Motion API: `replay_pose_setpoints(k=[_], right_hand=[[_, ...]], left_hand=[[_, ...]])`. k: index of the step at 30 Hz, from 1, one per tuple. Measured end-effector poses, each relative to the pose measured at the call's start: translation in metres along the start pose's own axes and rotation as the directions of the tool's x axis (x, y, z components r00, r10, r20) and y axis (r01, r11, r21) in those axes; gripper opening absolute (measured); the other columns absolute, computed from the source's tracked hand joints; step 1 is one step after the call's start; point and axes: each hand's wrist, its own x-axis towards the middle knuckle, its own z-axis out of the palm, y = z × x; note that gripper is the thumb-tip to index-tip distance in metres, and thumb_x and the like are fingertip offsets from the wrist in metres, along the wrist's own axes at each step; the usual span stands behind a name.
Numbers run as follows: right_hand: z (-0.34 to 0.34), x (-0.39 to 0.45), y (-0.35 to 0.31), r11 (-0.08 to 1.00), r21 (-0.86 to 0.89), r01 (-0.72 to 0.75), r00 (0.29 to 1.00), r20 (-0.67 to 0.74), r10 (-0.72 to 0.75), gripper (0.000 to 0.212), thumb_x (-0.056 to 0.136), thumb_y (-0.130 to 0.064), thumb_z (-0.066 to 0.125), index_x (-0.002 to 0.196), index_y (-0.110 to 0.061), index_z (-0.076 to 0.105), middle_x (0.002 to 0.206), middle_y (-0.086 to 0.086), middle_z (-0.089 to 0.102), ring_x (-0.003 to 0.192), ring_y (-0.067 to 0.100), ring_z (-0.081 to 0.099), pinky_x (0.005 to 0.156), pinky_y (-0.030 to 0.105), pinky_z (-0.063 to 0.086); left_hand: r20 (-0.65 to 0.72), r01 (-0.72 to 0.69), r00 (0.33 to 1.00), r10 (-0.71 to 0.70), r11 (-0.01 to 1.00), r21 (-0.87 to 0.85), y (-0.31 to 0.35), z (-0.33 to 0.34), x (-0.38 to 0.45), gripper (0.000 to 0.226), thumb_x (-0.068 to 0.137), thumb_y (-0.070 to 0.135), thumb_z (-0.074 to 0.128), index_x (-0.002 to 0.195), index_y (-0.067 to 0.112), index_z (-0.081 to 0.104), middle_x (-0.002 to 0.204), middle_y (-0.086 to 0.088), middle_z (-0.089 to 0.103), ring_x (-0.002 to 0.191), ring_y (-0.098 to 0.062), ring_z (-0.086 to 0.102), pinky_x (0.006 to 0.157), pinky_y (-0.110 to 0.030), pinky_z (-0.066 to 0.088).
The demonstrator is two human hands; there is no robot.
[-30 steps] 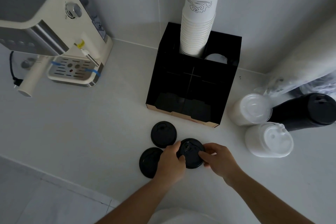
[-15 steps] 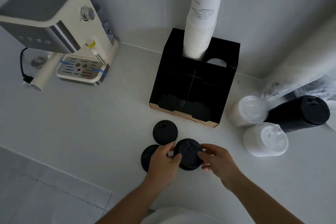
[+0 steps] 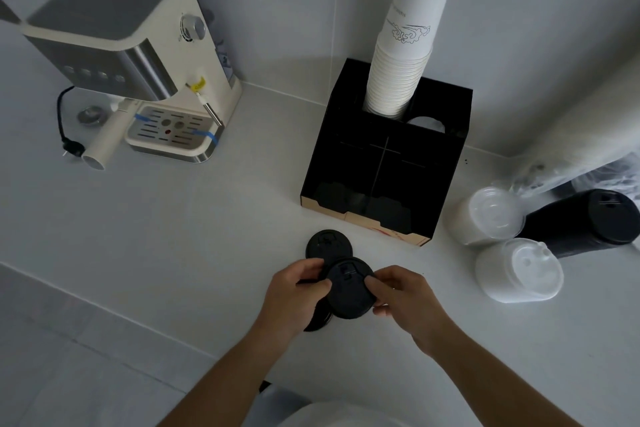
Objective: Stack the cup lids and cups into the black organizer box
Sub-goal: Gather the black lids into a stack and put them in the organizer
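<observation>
Black lid before organizer box

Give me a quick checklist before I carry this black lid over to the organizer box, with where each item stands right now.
1. Lid gripped on both sides: ok. The left hand and right hand pinch the held black lid at opposite edges.
2. Only one lid lifted: cannot tell. Another lid sits partly hidden under the left hand.
3. Path to the black organizer box clear: not ok. A loose black lid lies on the counter between the hands and the box.
4. Front compartments free: cannot tell, too dark inside.
5. Paper cup stack out of the way: ok, it stands in a back compartment.
</observation>
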Motion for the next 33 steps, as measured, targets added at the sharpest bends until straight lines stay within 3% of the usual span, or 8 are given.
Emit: replay_pose_setpoints(k=[3, 10, 14, 18, 22, 26, 29, 33], right_hand=[[0.008, 0.005, -0.006, 1.000, 0.019, 0.007, 1.000, -0.002, -0.007, 0.012, 0.089, -0.024, 0.069, 0.098, -0.015, 0.070, 0.079, 0.009, 0.073, 0.069, 0.019, 0.067, 0.078, 0.039, 0.061], [0.020, 0.027, -0.024, 0.999, -0.037, -0.014, 1.000, 0.020, 0.014, 0.022, 0.090, -0.024, 0.067, 0.111, -0.016, 0.068, 0.080, 0.005, 0.073, 0.071, 0.019, 0.068, 0.075, 0.032, 0.060], [0.025, 0.043, -0.030, 0.998, -0.044, -0.039, 0.999, 0.008, 0.039, 0.025, 0.092, -0.021, 0.065, 0.116, -0.014, 0.067, 0.084, 0.006, 0.072, 0.072, 0.020, 0.068, 0.069, 0.028, 0.057], [0.028, 0.056, -0.030, 0.998, -0.047, -0.044, 0.999, -0.032, 0.043, 0.025, 0.091, -0.022, 0.065, 0.116, -0.017, 0.066, 0.087, 0.007, 0.073, 0.072, 0.019, 0.069, 0.070, 0.027, 0.059], [0.030, 0.069, -0.028, 0.991, -0.115, -0.064, 0.996, -0.066, 0.057, 0.025, 0.091, -0.025, 0.065, 0.116, -0.020, 0.065, 0.085, 0.006, 0.074, 0.072, 0.021, 0.072, 0.073, 0.030, 0.060], [0.033, 0.075, -0.023, 0.985, -0.163, -0.063, 0.996, -0.076, 0.051, 0.025, 0.091, -0.028, 0.064, 0.115, -0.021, 0.065, 0.084, 0.003, 0.073, 0.076, 0.021, 0.073, 0.074, 0.030, 0.059], [0.034, 0.074, -0.023, 0.987, -0.155, -0.052, 0.996, -0.077, 0.040, 0.026, 0.091, -0.029, 0.064, 0.116, -0.020, 0.065, 0.084, 0.002, 0.072, 0.076, 0.022, 0.073, 0.074, 0.031, 0.059], [0.035, 0.073, -0.024, 0.985, -0.168, -0.036, 0.996, -0.086, 0.022, 0.027, 0.092, -0.029, 0.062, 0.118, -0.020, 0.064, 0.088, 0.001, 0.070, 0.072, 0.019, 0.071, 0.061, 0.020, 0.052]], left_hand=[[-0.013, 0.003, 1.000, -0.002, 1.000, 0.026, 0.003, -0.008, 0.009, 0.028, 0.084, 0.011, 0.067, 0.110, 0.022, 0.070, 0.102, 0.007, 0.071, 0.100, -0.013, 0.067, 0.096, -0.036, 0.053], [-0.078, 0.022, 0.997, -0.018, 0.999, 0.049, 0.008, -0.019, 0.040, 0.008, 0.081, 0.025, 0.071, 0.089, 0.027, 0.073, 0.096, 0.001, 0.074, 0.095, -0.018, 0.069, 0.091, -0.040, 0.057], [-0.111, 0.012, 0.994, -0.003, 0.997, 0.076, 0.013, -0.019, 0.059, 0.016, 0.083, 0.023, 0.069, 0.099, 0.019, 0.072, 0.097, 0.001, 0.073, 0.095, -0.015, 0.068, 0.076, -0.024, 0.056], [-0.133, -0.026, 0.990, 0.051, 0.983, 0.182, 0.013, -0.016, 0.071, 0.020, 0.086, 0.027, 0.064, 0.102, 0.017, 0.072, 0.097, 0.005, 0.072, 0.094, -0.011, 0.067, 0.083, -0.023, 0.052], [-0.115, -0.047, 0.990, 0.081, 0.962, 0.269, 0.011, -0.012, 0.078, 0.023, 0.089, 0.027, 0.060, 0.106, 0.018, 0.072, 0.096, 0.008, 0.072, 0.091, -0.006, 0.065, 0.070, -0.007, 0.042], [-0.100, -0.034, 0.993, 0.065, 0.959, 0.280, 0.011, -0.012, 0.082, 0.031, 0.090, 0.020, 0.059, 0.120, 0.014, 0.068, 0.113, 0.002, 0.070, 0.098, -0.006, 0.061, 0.085, -0.015, 0.042], [-0.087, -0.053, 0.993, 0.086, 0.945, 0.323, 0.011, -0.012, 0.084, 0.035, 0.089, 0.014, 0.059, 0.123, 0.013, 0.065, 0.119, -0.001, 0.069, 0.096, -0.006, 0.060, 0.086, -0.016, 0.041], [-0.126, -0.034, 0.989, 0.081, 0.941, 0.337, 0.010, -0.013, 0.087, 0.035, 0.088, 0.015, 0.062, 0.123, 0.012, 0.066, 0.116, -0.002, 0.070, 0.097, -0.006, 0.061, 0.087, -0.017, 0.041]])
